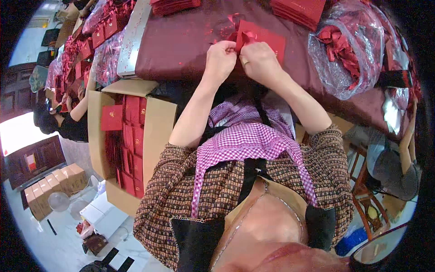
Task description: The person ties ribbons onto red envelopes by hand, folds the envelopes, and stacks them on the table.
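A flat red card-like packet (pixel 275 44) with a ribbon at its edge lies at the far side of the cloth-covered table. Pinched fingers of my left hand (pixel 221 61) grip the red ribbon (pixel 232 37) at the packet's left edge. My right hand (pixel 261 63), with a ring on one finger, is closed over the packet's near part, its fingertips on the ribbon. Whether a knot or bow lies between the fingertips is hidden by the hands. Both hands are close together, just above the table's surface.
Stacks of red packets (pixel 301 11) lie at the far edge. A clear plastic bag (pixel 333 68) of red ribbons sits at right. At left stands an open cardboard box (pixel 97 136) filled with red packets. Other people work at both sides. Red scraps dot the dark red tablecloth (pixel 174 47).
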`<state>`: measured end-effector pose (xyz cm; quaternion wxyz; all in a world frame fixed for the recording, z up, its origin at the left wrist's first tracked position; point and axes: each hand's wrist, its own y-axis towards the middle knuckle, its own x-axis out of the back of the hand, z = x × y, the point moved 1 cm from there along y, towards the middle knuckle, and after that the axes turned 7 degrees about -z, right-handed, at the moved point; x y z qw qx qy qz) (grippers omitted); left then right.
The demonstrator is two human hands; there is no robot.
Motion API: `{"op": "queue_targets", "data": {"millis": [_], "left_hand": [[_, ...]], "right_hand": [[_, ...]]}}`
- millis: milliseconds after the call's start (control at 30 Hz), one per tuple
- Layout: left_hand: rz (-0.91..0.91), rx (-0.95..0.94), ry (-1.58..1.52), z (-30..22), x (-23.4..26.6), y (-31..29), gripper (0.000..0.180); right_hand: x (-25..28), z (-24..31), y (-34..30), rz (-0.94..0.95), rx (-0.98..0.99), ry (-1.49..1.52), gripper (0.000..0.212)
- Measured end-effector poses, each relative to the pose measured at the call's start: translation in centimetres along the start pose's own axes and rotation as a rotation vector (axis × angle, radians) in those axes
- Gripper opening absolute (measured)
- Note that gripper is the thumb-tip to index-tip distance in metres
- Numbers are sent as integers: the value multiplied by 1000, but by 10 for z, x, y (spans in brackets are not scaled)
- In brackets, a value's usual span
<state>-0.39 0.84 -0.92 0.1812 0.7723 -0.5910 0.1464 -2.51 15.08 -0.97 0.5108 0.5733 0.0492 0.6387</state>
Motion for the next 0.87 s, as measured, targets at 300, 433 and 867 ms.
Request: {"op": "queue_targets", "data": {"millis": [300, 433, 867], "left_hand": [[-36, -143, 125, 7, 3, -7, 23], [7, -218, 241, 13, 6, -6, 22], [17, -23, 71, 22, 2, 0, 25]], "right_hand": [[-9, -10, -4, -21, -282, 245, 8], [-10, -6, -5, -13, -183, 226, 8], [-12, -9, -2, 140, -359, 197, 16]]}}
